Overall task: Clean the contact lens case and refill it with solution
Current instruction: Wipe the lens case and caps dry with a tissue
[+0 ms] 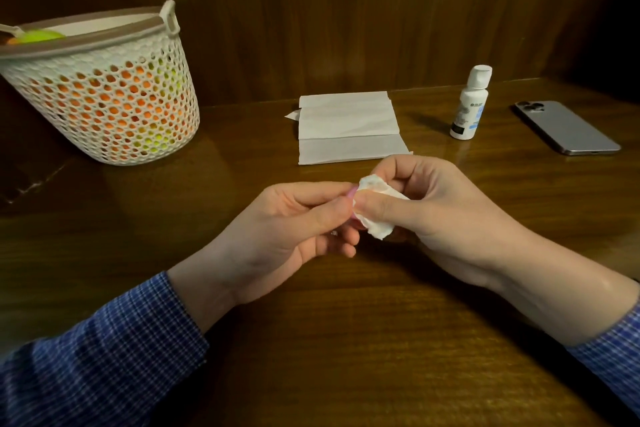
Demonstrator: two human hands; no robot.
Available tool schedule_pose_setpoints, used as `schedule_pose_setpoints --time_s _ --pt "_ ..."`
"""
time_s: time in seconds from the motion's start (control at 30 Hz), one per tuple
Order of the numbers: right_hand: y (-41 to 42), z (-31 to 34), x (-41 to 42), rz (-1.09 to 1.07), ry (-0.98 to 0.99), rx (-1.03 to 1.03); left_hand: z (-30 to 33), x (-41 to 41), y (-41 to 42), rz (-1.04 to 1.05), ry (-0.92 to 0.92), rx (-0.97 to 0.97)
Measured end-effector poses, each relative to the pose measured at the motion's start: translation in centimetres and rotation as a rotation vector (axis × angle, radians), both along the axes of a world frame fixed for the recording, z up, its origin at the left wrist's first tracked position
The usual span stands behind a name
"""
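Note:
My left hand (294, 218) pinches a small pink contact lens case (353, 191), of which only a sliver shows between the fingers. My right hand (426, 204) presses a crumpled white tissue (375, 208) against the case, thumb on top. Both hands are held together just above the middle of the wooden table (329, 340). A white solution bottle (470, 103) with its cap on stands upright at the back right, apart from both hands.
Folded white tissues (349, 128) lie flat behind my hands. A white mesh basket (104, 94) holding orange and green items stands at the back left. A grey phone (568, 128) lies face down at the far right. A dark wooden wall closes the back.

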State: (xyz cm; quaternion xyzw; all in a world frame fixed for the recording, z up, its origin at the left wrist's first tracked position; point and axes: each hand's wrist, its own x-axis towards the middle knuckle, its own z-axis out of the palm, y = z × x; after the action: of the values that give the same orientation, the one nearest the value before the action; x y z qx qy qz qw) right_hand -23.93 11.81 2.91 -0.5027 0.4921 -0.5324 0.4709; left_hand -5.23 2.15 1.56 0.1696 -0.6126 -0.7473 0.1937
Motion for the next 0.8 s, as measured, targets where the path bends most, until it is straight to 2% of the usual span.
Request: schedule_pose_setpoints --time_s 0.2,0.3,0.37,0.47,0.6,0.8 --pt "-0.4 -0.4 0.3 0.126 -0.288 0.184 -0.2 0.2 0.0 0.181 0.024 -0.553" --pt "-0.5 -0.3 0.2 0.142 -0.336 0.18 -0.3 0.1 0.2 0.221 0.037 -0.679" --pt "-0.7 -0.2 0.0 0.105 -0.236 0.115 -0.1 -0.1 0.5 0.222 0.028 -0.504" --pt "-0.8 -0.2 -0.4 0.01 0.009 -0.042 0.6 -0.7 0.4 0.218 -0.077 -0.031" --pt "-0.7 -0.1 -0.8 0.005 0.165 -0.197 1.0 -0.4 0.3 -0.032 -0.243 0.065" --pt "-0.2 0.5 -0.9 0.123 0.313 -0.23 1.1 -0.4 0.4 -0.22 -0.277 0.171"
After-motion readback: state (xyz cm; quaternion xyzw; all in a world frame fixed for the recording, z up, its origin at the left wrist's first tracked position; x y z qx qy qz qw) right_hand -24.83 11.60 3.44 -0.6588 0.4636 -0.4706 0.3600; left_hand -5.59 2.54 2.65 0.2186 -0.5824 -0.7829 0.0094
